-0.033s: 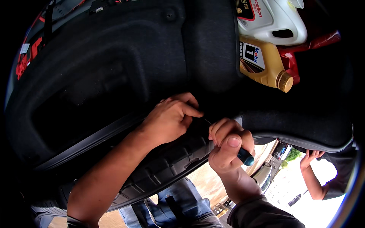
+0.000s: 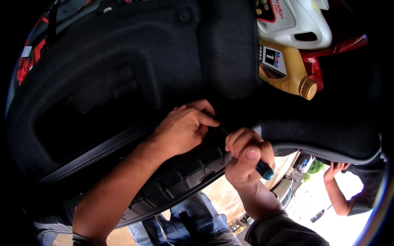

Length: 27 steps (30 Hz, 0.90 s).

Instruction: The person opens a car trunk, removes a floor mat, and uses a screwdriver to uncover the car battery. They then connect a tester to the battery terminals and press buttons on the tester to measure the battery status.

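Note:
My right hand [image 2: 248, 158] is wrapped round the teal handle of a screwdriver [image 2: 265, 169], whose thin shaft points up and left toward my other hand. My left hand [image 2: 186, 125] has its fingers curled against the dark trunk trim near the end of the shaft, just above and left of my right hand; what its fingertips hold is hidden. Beside both hands runs a ribbed black plastic sill [image 2: 184, 176] along the trunk opening.
A white jug [image 2: 308, 24], a gold bottle [image 2: 293, 78] and red objects [image 2: 314, 65] lie upper right. Black moulded lining [image 2: 164, 33] fills the upper left, with red items [image 2: 30, 63] at its edge. At right, another person's hand [image 2: 334, 170] rests on the trunk's rim.

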Each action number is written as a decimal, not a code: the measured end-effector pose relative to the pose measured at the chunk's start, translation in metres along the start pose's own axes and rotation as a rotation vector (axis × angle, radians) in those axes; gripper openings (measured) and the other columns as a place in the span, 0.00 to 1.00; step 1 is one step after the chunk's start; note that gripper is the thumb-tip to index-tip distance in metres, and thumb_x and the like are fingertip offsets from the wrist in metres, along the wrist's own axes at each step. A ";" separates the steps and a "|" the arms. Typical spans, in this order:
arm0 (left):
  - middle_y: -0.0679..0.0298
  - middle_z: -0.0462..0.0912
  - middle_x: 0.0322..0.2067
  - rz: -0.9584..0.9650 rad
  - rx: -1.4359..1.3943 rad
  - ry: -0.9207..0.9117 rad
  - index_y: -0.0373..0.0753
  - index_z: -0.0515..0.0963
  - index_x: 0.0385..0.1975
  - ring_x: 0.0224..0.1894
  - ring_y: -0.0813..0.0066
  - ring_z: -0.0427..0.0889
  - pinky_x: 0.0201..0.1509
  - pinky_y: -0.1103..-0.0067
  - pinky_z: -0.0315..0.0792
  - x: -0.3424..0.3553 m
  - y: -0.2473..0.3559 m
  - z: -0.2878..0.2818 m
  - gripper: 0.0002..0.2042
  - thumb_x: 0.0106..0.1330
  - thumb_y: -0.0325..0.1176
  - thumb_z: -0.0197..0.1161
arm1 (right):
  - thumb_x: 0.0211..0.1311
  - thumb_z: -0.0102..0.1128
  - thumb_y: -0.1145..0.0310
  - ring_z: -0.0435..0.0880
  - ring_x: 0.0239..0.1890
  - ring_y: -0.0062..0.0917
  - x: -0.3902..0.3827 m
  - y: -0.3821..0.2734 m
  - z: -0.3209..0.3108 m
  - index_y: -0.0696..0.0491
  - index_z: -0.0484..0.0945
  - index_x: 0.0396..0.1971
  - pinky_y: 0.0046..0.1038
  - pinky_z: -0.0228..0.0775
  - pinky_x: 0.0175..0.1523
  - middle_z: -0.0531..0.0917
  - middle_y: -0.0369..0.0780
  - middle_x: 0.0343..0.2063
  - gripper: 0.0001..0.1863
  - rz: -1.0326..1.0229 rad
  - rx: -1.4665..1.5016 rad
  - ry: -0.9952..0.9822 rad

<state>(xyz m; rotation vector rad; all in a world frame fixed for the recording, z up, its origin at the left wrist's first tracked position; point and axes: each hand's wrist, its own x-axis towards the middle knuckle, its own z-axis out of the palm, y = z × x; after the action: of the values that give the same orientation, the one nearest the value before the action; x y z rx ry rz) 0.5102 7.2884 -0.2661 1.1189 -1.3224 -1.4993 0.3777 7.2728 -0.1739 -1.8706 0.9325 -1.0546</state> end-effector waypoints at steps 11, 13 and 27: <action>0.68 0.83 0.39 0.085 0.140 -0.014 0.41 0.86 0.34 0.35 0.67 0.84 0.39 0.74 0.78 0.001 0.006 -0.006 0.14 0.51 0.17 0.61 | 0.69 0.52 0.70 0.71 0.15 0.27 -0.014 0.005 0.004 0.57 0.64 0.28 0.25 0.65 0.19 0.72 0.42 0.16 0.11 -0.081 -0.026 0.006; 0.68 0.83 0.38 0.081 0.125 -0.009 0.41 0.86 0.33 0.35 0.67 0.84 0.38 0.74 0.78 0.002 0.006 -0.006 0.13 0.51 0.17 0.61 | 0.69 0.52 0.70 0.71 0.15 0.27 -0.017 0.007 0.004 0.57 0.64 0.29 0.26 0.67 0.20 0.72 0.42 0.16 0.11 -0.118 -0.053 0.021; 0.68 0.83 0.40 -0.066 0.128 -0.003 0.43 0.85 0.38 0.37 0.67 0.84 0.43 0.73 0.77 -0.002 0.010 -0.003 0.15 0.52 0.19 0.61 | 0.70 0.52 0.71 0.70 0.17 0.22 0.003 0.000 -0.002 0.59 0.66 0.29 0.25 0.70 0.23 0.71 0.41 0.18 0.10 0.056 0.106 0.110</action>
<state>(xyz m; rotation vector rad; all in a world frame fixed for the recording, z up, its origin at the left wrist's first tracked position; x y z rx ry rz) 0.5134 7.2886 -0.2562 1.2523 -1.4123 -1.4811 0.3774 7.2693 -0.1723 -1.7047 0.9675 -1.1600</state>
